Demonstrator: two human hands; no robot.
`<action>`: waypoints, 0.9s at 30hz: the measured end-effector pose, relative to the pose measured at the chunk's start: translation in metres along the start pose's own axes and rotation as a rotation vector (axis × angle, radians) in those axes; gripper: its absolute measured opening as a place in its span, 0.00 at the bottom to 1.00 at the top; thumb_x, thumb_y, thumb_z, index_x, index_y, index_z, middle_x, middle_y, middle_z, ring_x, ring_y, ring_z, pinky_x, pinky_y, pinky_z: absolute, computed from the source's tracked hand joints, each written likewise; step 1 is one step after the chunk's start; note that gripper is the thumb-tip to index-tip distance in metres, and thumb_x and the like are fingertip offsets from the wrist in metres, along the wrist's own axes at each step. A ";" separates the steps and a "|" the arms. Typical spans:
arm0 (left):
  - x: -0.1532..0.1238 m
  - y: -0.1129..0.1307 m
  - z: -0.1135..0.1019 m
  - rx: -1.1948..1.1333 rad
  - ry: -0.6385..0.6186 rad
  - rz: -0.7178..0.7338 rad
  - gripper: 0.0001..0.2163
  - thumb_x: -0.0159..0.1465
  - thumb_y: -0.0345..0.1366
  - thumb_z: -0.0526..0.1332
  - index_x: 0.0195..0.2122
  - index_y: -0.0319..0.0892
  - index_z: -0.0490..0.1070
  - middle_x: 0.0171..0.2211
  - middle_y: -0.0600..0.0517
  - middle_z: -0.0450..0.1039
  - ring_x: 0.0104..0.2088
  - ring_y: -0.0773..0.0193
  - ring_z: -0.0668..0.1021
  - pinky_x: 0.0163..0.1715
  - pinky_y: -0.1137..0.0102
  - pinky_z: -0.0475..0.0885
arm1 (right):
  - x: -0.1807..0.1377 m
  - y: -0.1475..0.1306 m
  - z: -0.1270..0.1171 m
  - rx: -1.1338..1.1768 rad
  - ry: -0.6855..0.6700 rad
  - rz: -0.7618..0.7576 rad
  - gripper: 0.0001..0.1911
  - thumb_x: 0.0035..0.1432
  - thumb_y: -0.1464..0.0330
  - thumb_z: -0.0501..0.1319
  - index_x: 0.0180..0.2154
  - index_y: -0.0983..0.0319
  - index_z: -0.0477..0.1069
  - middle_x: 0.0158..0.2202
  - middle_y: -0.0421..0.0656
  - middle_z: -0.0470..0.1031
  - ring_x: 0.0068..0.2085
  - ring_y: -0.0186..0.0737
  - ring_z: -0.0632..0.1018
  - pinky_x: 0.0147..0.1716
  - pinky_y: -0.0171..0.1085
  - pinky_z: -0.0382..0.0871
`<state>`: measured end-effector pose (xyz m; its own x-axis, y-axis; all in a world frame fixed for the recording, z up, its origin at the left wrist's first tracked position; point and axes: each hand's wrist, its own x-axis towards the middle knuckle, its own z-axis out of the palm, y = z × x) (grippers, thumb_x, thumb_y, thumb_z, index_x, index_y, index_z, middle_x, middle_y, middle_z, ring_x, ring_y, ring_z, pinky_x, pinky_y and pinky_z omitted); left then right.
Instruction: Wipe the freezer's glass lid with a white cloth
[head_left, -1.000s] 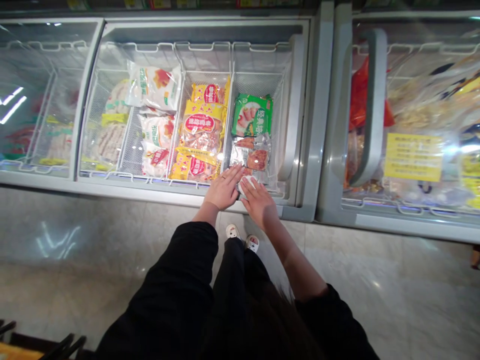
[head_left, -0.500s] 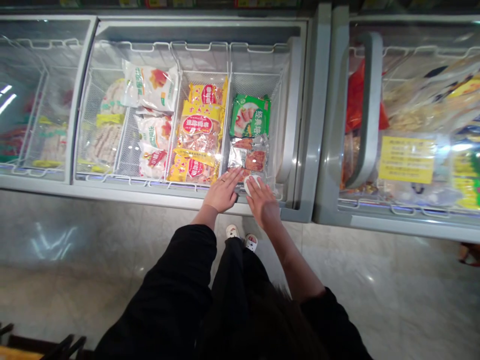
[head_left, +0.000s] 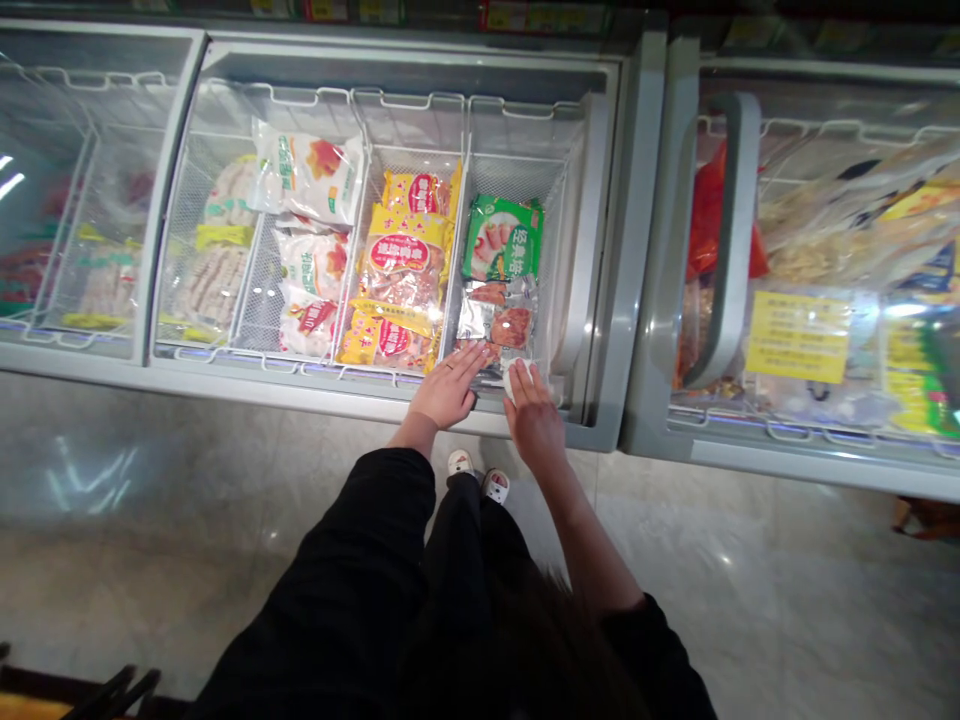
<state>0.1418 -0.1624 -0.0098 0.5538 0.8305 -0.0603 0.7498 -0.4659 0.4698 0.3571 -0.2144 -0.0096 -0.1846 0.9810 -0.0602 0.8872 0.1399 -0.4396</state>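
Observation:
My left hand (head_left: 448, 388) lies flat near the front edge of the freezer's glass lid (head_left: 420, 120), fingers stretched out, with a ring on one. Beside it, my right hand (head_left: 535, 425) presses a small white cloth (head_left: 513, 380) against the glass near the lid's front right corner. The fingers cover part of the cloth; whether it is fabric or tissue I cannot tell. Under the glass, close to both hands, are a clear and silver pack of reddish meat (head_left: 511, 326) and a green pack (head_left: 502, 238).
A grey handle (head_left: 589, 230) runs along the lid's right side. Wire baskets below hold yellow packs (head_left: 405, 250) and white bags (head_left: 311, 175). Another freezer with a curved handle (head_left: 727, 240) and yellow notice (head_left: 799, 335) stands to the right. Tiled floor (head_left: 225, 480) lies in front.
My right hand has slid slightly right and toward the lid's front edge with the white cloth. My left hand stays nearly in place. The view has shifted a little.

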 end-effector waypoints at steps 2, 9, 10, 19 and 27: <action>0.000 -0.001 0.000 0.002 -0.003 -0.005 0.38 0.66 0.26 0.58 0.79 0.35 0.56 0.79 0.40 0.55 0.80 0.51 0.57 0.78 0.52 0.58 | -0.002 0.003 -0.002 -0.014 0.034 0.054 0.31 0.77 0.69 0.50 0.76 0.66 0.61 0.77 0.53 0.63 0.79 0.53 0.61 0.75 0.57 0.60; 0.001 -0.003 0.001 -0.008 -0.005 0.029 0.38 0.66 0.26 0.59 0.79 0.33 0.56 0.79 0.38 0.57 0.80 0.50 0.58 0.79 0.51 0.58 | 0.051 -0.017 0.018 0.006 0.137 0.183 0.33 0.77 0.66 0.49 0.77 0.71 0.57 0.78 0.58 0.59 0.80 0.55 0.57 0.77 0.57 0.57; 0.001 -0.003 0.001 -0.007 -0.003 0.031 0.37 0.66 0.26 0.59 0.78 0.32 0.57 0.78 0.38 0.57 0.80 0.49 0.59 0.79 0.51 0.58 | 0.052 -0.017 0.017 0.012 0.119 0.164 0.33 0.77 0.66 0.49 0.77 0.71 0.57 0.78 0.57 0.59 0.80 0.54 0.56 0.77 0.56 0.56; 0.001 -0.002 0.000 -0.004 -0.009 0.020 0.37 0.66 0.25 0.58 0.78 0.33 0.57 0.79 0.40 0.56 0.80 0.50 0.58 0.79 0.52 0.58 | 0.032 0.006 0.009 0.031 0.093 0.086 0.32 0.77 0.68 0.48 0.78 0.69 0.55 0.79 0.57 0.59 0.81 0.53 0.55 0.77 0.58 0.57; 0.001 -0.004 0.001 -0.012 -0.011 0.034 0.40 0.66 0.25 0.59 0.80 0.36 0.53 0.79 0.41 0.56 0.80 0.49 0.57 0.79 0.50 0.59 | 0.067 -0.007 0.015 0.100 0.003 0.008 0.33 0.77 0.69 0.47 0.78 0.68 0.55 0.80 0.53 0.56 0.82 0.49 0.50 0.79 0.55 0.53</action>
<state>0.1399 -0.1595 -0.0122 0.5831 0.8107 -0.0532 0.7259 -0.4904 0.4821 0.3321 -0.1522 -0.0238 -0.1757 0.9825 -0.0614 0.8418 0.1176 -0.5268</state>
